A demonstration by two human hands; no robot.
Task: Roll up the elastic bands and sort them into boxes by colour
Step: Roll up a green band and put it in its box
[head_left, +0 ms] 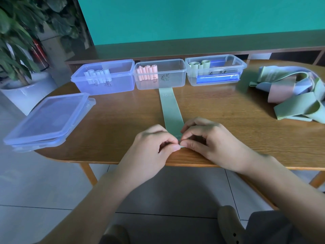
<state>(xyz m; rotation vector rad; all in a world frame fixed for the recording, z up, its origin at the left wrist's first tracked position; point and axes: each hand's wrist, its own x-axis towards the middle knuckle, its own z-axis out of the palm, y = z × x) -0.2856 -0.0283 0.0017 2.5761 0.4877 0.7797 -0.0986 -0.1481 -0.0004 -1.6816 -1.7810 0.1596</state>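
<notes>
Green elastic band [171, 110] laid flat on table [112, 120]; near end pinched by left hand [151, 145] and right hand [209, 140], fingers curled.

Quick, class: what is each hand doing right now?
Left hand: pinching the near end of the green elastic band.
Right hand: pinching the same end.

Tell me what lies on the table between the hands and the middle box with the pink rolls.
In the head view, only the green band lies there, flat on the wooden table, running from the left hand and right hand pinching its near end to the middle box.
</notes>
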